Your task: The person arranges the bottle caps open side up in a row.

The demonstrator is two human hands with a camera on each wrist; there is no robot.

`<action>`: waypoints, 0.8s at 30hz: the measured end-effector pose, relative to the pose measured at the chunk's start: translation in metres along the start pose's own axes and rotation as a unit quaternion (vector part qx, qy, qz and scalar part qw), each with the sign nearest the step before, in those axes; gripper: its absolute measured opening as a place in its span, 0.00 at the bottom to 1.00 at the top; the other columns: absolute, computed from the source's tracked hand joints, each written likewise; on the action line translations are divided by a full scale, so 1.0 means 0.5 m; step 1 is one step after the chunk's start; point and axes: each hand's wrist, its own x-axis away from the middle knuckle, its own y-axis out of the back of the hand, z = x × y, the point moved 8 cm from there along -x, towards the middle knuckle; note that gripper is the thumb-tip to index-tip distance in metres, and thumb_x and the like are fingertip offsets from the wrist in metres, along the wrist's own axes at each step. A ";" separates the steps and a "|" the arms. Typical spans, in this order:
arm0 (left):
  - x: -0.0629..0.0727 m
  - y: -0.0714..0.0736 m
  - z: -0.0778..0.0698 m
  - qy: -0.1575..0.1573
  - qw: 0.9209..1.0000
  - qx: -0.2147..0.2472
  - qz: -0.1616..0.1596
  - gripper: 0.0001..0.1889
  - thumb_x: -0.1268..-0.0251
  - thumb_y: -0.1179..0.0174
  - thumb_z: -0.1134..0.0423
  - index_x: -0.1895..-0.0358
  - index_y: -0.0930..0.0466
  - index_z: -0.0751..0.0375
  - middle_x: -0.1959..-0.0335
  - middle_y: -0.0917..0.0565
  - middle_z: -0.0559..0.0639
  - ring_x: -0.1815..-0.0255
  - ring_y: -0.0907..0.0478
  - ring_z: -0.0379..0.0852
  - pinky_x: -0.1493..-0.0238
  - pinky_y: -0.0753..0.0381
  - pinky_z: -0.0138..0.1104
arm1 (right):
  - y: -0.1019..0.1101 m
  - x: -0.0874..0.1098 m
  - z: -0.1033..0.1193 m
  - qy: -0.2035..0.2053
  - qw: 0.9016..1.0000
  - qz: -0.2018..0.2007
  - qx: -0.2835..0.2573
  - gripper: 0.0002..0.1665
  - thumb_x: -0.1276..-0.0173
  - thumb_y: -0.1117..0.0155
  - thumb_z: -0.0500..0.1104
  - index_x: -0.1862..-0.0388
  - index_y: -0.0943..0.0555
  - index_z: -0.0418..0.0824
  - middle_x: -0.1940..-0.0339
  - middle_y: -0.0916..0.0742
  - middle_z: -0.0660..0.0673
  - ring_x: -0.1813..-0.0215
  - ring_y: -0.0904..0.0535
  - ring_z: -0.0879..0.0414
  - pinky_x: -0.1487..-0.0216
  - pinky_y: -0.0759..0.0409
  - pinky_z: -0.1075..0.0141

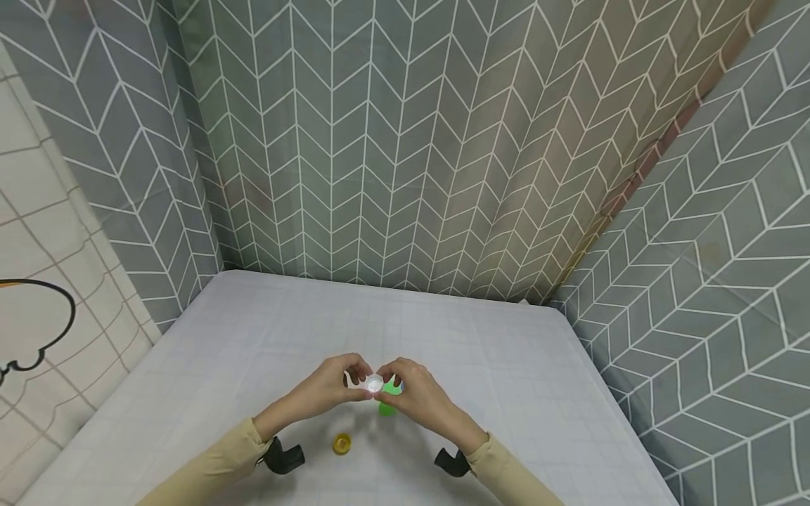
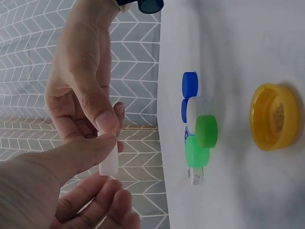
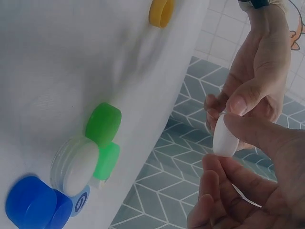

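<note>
Both hands pinch one small white bottle cap [image 1: 375, 383], raised in front of the body above the table. My left hand [image 1: 325, 386] grips its left side between thumb and fingers. From the other side, my right hand [image 1: 420, 397] holds it the same way. The left wrist view shows the cap's ribbed side wall, with both thumbs close together at its edge. In the right wrist view, the right thumb lies over the upper part of the cap, and the right fingertips are at its lower edge.
A yellow cap [image 2: 274, 117] lies hollow side showing, nearer the body. Beyond the hands sits a cluster: a dark green cap [image 3: 104, 125], a light green cap [image 3: 107, 160], a larger white cap [image 3: 76, 167] and blue caps [image 3: 31, 202]. A patterned curtain [image 1: 380, 140] stands behind the white table [image 1: 506, 351].
</note>
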 end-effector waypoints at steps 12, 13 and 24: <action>0.016 -0.010 -0.002 -0.005 0.999 -0.038 0.034 0.17 0.48 0.28 0.50 0.59 0.23 0.50 0.66 0.22 0.39 0.62 0.27 0.41 0.61 0.27 0.31 | -0.011 0.014 0.019 0.011 1.000 0.022 0.015 0.17 0.43 0.26 0.46 0.56 0.19 0.45 0.62 0.16 0.53 0.59 0.22 0.56 0.62 0.26 0.74; 0.018 -0.013 -0.002 -0.005 0.998 -0.043 0.039 0.17 0.49 0.28 0.51 0.59 0.23 0.50 0.66 0.22 0.39 0.62 0.27 0.41 0.62 0.27 0.31 | -0.013 0.015 0.020 0.010 0.999 0.027 0.018 0.17 0.43 0.26 0.46 0.57 0.18 0.45 0.62 0.16 0.53 0.59 0.22 0.56 0.61 0.26 0.74; 0.041 -0.066 0.012 0.002 0.991 -0.103 0.082 0.15 0.54 0.27 0.54 0.63 0.22 0.46 0.66 0.22 0.33 0.63 0.27 0.36 0.58 0.31 0.34 | -0.062 0.038 0.017 -0.003 0.990 0.123 0.075 0.16 0.46 0.24 0.48 0.61 0.19 0.46 0.68 0.17 0.57 0.64 0.25 0.66 0.65 0.27 0.76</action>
